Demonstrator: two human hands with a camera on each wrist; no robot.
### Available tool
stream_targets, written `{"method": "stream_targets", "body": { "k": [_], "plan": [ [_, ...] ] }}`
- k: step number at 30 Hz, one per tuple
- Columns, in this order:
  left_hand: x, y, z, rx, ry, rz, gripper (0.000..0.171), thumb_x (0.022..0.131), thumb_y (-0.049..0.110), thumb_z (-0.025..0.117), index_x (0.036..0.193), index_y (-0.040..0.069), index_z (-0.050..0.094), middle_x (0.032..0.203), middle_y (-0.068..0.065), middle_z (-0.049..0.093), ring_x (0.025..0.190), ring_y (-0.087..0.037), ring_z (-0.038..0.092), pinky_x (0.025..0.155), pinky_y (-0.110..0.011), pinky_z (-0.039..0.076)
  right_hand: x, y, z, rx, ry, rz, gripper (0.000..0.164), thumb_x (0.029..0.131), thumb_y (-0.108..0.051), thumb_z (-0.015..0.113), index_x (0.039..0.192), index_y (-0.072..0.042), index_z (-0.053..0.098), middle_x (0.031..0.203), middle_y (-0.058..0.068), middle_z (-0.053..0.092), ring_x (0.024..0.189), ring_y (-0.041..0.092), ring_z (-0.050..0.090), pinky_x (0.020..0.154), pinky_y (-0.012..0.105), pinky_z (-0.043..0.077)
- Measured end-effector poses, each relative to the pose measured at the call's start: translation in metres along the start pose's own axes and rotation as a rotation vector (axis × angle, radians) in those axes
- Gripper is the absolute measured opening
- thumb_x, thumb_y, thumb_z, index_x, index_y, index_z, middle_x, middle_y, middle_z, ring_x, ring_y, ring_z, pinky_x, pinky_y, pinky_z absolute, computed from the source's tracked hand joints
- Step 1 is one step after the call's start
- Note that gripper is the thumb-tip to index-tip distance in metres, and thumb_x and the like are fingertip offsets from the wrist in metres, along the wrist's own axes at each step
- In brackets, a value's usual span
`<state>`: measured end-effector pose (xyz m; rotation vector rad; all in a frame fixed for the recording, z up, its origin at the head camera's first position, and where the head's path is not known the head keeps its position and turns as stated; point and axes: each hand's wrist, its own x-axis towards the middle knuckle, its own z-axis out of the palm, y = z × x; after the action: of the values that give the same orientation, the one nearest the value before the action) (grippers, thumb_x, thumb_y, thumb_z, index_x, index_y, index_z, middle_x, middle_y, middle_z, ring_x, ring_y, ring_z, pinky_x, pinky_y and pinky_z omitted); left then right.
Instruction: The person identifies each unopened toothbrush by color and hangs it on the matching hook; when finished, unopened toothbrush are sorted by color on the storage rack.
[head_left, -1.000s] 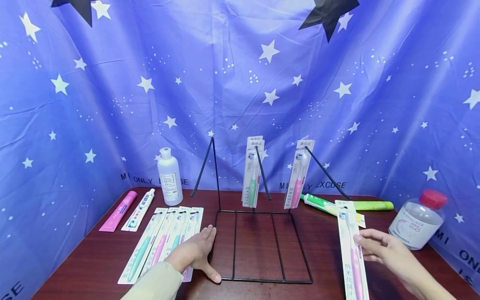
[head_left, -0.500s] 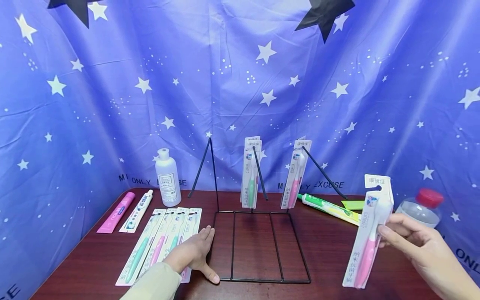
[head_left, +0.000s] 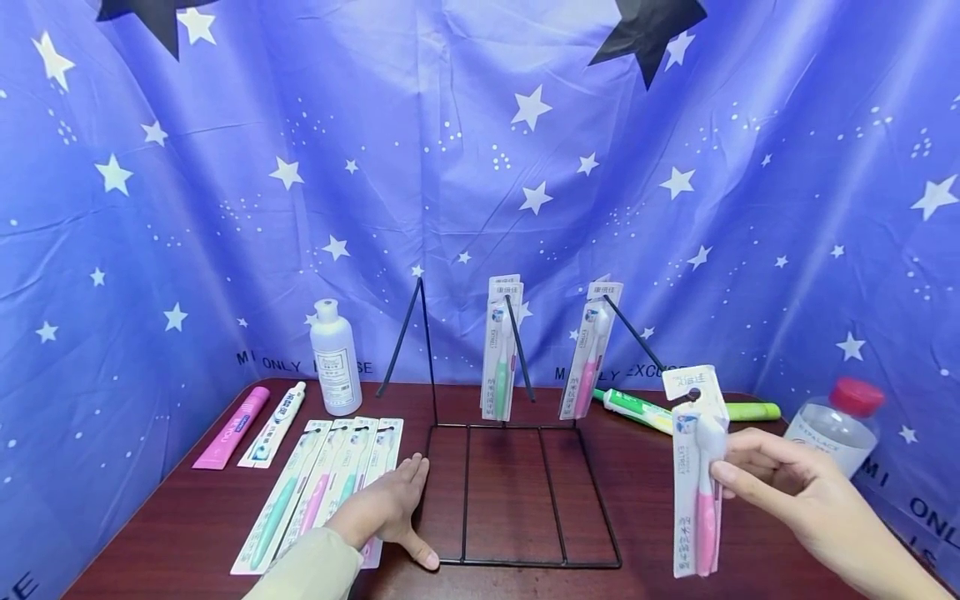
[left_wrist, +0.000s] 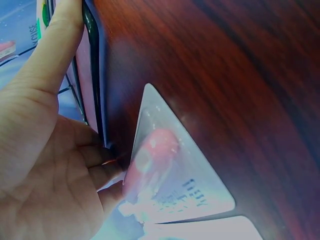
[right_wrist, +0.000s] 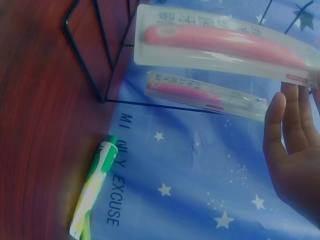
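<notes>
My right hand (head_left: 802,496) pinches a packaged pink toothbrush (head_left: 696,500) by its right edge, holding it upright to the right of the black wire rack (head_left: 466,500). The hook hole in its card shows near the top. My left hand (head_left: 390,507) rests at the rack's left side, thumb spread to the front corner and fingers extended along the side bar. A packaged green toothbrush (head_left: 502,367) hangs in front of another on the middle hook, and a packaged pink toothbrush (head_left: 589,367) on the right hook. Beside my left hand lie several packaged toothbrushes (head_left: 279,504), partly under the forearm.
Behind on the left are a pink tube (head_left: 234,429), a white toothpaste tube (head_left: 274,425) and a white bottle (head_left: 335,362). At right lie a green toothpaste tube (head_left: 636,410) and a yellow-green tube (head_left: 753,411), near a red-capped bottle (head_left: 832,425). The rack's left hook (head_left: 400,337) sticks out forward.
The right hand has lifted the packaged pink toothbrush, swung it right, then brought it back left and turned its front more toward the head camera. The left hand stays at the rack.
</notes>
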<state>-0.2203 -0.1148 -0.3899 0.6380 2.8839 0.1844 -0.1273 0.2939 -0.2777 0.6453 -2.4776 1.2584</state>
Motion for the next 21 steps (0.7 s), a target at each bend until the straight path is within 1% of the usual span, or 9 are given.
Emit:
{"method": "stream_targets", "body": {
  "k": [3,4,9,12,14,16,18,21],
  "plan": [
    [0.0,0.0,0.0,0.001,-0.001,-0.002,0.129,0.044,0.061,0.079,0.137,-0.01,0.025,0.142,-0.027,0.024,0.132,-0.037,0.023,0.106,-0.043,0.022,0.004,0.0,0.003,0.007,0.017,0.053,0.018,0.088,-0.001,0.055,0.104,-0.007,0.059,0.092,0.005,0.066,0.08,0.016,0.064,0.067,0.028,0.052],
    [0.0,0.0,0.0,0.002,0.0,-0.001,0.129,0.044,0.061,0.079,0.137,-0.01,0.025,0.142,-0.027,0.024,0.132,-0.037,0.023,0.106,-0.043,0.022,0.005,0.001,0.004,0.01,0.02,0.056,0.018,0.089,-0.001,0.055,0.105,-0.006,0.059,0.091,0.005,0.067,0.079,0.016,0.064,0.067,0.028,0.052],
    [0.0,-0.001,0.001,0.017,0.01,0.003,0.129,0.044,0.062,0.079,0.137,-0.01,0.026,0.142,-0.027,0.025,0.131,-0.038,0.024,0.106,-0.043,0.023,0.018,0.008,0.01,0.021,0.036,0.027,0.019,0.088,0.0,0.055,0.106,-0.003,0.059,0.089,0.003,0.066,0.073,0.015,0.062,0.064,0.027,0.052],
    [0.0,0.0,0.0,0.021,0.014,0.002,0.129,0.044,0.061,0.079,0.137,-0.01,0.026,0.142,-0.027,0.025,0.131,-0.038,0.024,0.106,-0.043,0.023,0.028,0.011,0.013,0.03,0.035,0.02,0.018,0.089,-0.002,0.055,0.106,-0.001,0.06,0.086,0.004,0.066,0.071,0.015,0.061,0.065,0.026,0.051],
    [0.0,0.0,0.0,0.022,0.012,0.001,0.129,0.044,0.061,0.079,0.137,-0.01,0.026,0.142,-0.027,0.025,0.131,-0.038,0.024,0.106,-0.043,0.023,0.035,0.012,0.015,0.034,0.04,0.047,0.017,0.09,-0.006,0.055,0.105,-0.001,0.06,0.085,0.003,0.065,0.07,0.016,0.06,0.065,0.026,0.051],
    [0.0,0.001,-0.001,0.023,0.006,-0.003,0.129,0.044,0.061,0.079,0.137,-0.01,0.026,0.142,-0.027,0.025,0.131,-0.037,0.024,0.106,-0.043,0.023,0.042,0.012,0.018,0.05,0.037,0.093,0.018,0.091,-0.012,0.055,0.105,-0.001,0.059,0.086,0.002,0.066,0.071,0.016,0.061,0.066,0.026,0.051],
    [0.0,0.001,-0.001,0.022,0.001,-0.009,0.129,0.044,0.061,0.079,0.137,-0.01,0.025,0.142,-0.027,0.024,0.131,-0.037,0.023,0.106,-0.044,0.023,0.048,0.013,0.02,0.076,0.037,0.144,0.021,0.092,-0.016,0.055,0.106,-0.001,0.058,0.089,-0.001,0.066,0.073,0.016,0.062,0.068,0.027,0.051],
    [-0.001,0.002,-0.001,0.023,-0.005,-0.014,0.128,0.044,0.061,0.078,0.137,-0.009,0.025,0.142,-0.027,0.024,0.132,-0.037,0.023,0.106,-0.044,0.022,0.059,0.014,0.024,0.124,0.03,0.196,0.026,0.092,-0.022,0.054,0.107,-0.001,0.057,0.095,-0.004,0.065,0.077,0.016,0.062,0.07,0.027,0.052]
  ]
}}
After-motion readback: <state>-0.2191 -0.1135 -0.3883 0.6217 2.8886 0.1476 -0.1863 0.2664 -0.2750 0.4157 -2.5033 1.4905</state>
